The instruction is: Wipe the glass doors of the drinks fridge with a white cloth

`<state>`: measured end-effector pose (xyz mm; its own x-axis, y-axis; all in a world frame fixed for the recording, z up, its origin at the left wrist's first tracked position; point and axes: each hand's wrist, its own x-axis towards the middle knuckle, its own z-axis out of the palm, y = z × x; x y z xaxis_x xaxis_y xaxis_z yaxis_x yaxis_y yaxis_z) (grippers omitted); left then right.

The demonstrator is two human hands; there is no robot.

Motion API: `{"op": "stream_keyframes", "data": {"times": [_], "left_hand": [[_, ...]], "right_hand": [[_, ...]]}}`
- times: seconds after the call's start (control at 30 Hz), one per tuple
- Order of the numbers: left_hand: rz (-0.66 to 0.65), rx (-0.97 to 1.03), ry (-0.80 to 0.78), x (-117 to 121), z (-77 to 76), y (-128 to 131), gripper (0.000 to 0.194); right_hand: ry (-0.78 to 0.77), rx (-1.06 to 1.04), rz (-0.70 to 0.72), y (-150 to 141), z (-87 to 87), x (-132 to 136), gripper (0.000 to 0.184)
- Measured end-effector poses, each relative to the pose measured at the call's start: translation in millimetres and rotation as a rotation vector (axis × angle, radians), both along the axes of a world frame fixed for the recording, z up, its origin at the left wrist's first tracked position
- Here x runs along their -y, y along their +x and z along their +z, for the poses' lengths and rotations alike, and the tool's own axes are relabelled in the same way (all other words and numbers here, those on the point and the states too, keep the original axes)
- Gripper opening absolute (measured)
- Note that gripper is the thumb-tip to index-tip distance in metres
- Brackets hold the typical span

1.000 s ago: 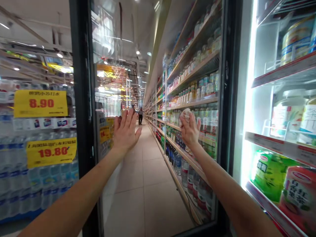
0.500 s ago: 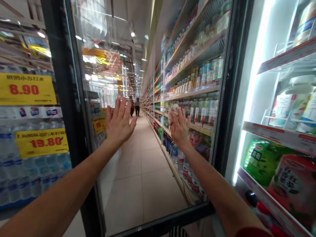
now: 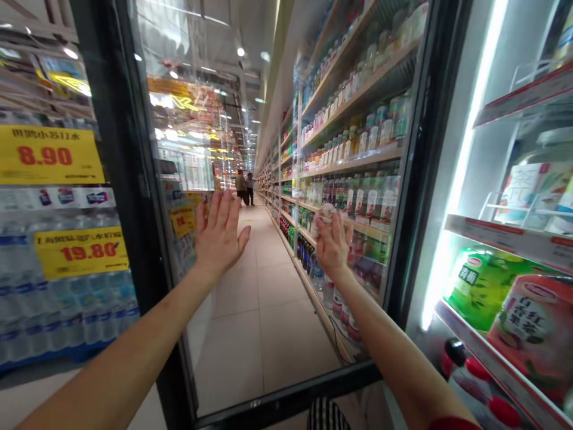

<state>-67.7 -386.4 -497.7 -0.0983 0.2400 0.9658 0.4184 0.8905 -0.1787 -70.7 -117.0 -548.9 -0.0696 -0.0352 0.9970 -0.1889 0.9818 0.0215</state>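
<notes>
In the head view, a tall glass door (image 3: 233,370) with a black frame (image 3: 128,161) stands in front of me. My left hand (image 3: 219,236) lies flat toward the pane on its left side, fingers stretched out, holding nothing. Right of the middle, my right hand (image 3: 333,248) presses a crumpled whitish cloth (image 3: 326,211) against the glass. Part of the cloth is covered by its fingers.
To the right is a lit cooler with a green drink pack (image 3: 483,286), a red drink pack (image 3: 537,334) and bottles. Price signs (image 3: 83,251) hang over bottled water at left. Beyond the pane run an aisle floor (image 3: 282,322), drink shelves and two distant people (image 3: 242,186).
Both hands sit a little lower in the view. The right hand and its cloth have shifted slightly right and down, while the left hand remains flat and spread.
</notes>
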Motion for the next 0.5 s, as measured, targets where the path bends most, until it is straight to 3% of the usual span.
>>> {"op": "stream_keyframes", "data": {"times": [0.1,0.17,0.23,0.4,0.5], "left_hand": [[0.000,-0.020,0.007,1,-9.8,0,0.063],[0.012,-0.035,0.007,1,-15.2,0,0.063],[0.026,-0.055,0.001,1,-17.9,0,0.064],[0.030,-0.033,0.012,1,-25.4,1,0.063],[0.026,0.002,0.024,2,-41.8,3,0.064]], "right_hand": [[-0.385,-0.048,-0.088,-3,-0.7,-49,0.048],[-0.533,-0.071,-0.117,-4,-4.6,-64,0.050],[-0.479,-0.076,-0.103,-5,-14.0,-55,0.050],[-0.036,0.008,0.005,0,-45.0,3,0.046],[-0.042,0.035,-0.009,1,-51.1,-9,0.045]]}}
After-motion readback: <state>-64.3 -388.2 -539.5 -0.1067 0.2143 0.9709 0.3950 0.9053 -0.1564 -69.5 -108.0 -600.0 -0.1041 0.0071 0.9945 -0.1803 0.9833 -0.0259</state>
